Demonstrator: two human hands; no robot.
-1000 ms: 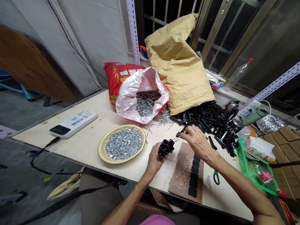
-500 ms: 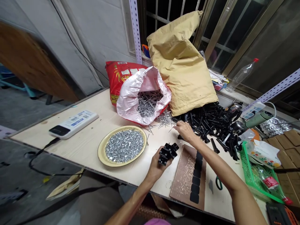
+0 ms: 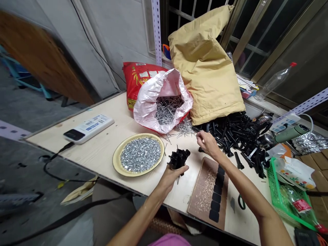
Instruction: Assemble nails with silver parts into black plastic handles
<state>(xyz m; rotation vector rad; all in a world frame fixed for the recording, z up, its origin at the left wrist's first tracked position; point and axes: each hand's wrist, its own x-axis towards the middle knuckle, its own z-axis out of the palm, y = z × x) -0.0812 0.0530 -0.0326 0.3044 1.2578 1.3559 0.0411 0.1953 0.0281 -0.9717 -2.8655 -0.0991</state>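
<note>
In my left hand is a bundle of black plastic parts, fingers wrapped around it. Thin metal pins, like screws or nails, stick out above and below the bundle. My right hand is closed in a pinch near the loose metal pins and the heap of black plastic parts; anything between its fingertips is too small to make out. An open red bag with a white lining holds many more pins. To the left of the bundle stands a yellowish plate full of small silver nuts or washers.
A brown board with a row of black pads lies near the front edge. Beyond it are green-handled scissors and a green basket. A white power bank lies left; a big tan paper sack stands behind.
My left hand has turned the bundle, so a pin now points up from it and another below. My right hand stays pinched by the loose pins. The view has shifted slightly.
</note>
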